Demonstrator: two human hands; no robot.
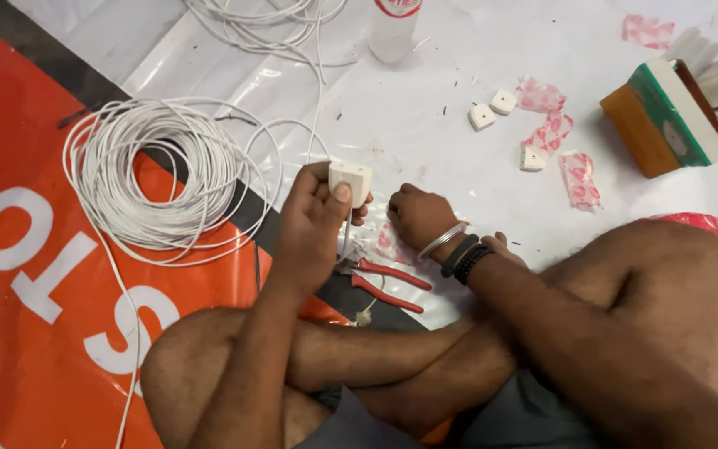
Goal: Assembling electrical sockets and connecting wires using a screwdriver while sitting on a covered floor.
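Right now my left hand [313, 220] grips a small white plug [350, 181] with its cable hanging below, raised above the red-handled pliers [386, 283] on the floor sheet. My right hand [420, 218] rests curled, apparently holding nothing. Wiring seems underway; closing it needs a steady two-handed hold.

Large orange banner sheet w/ big white letters [35, 274] covers floor at left, under white wire coil. Small clear plastic wrappers w/ red-pink print [579, 179] lie scattered upper right. White plastic bottle w/ red-and-white label [398, 8] stands at top centre, label partly cut off.
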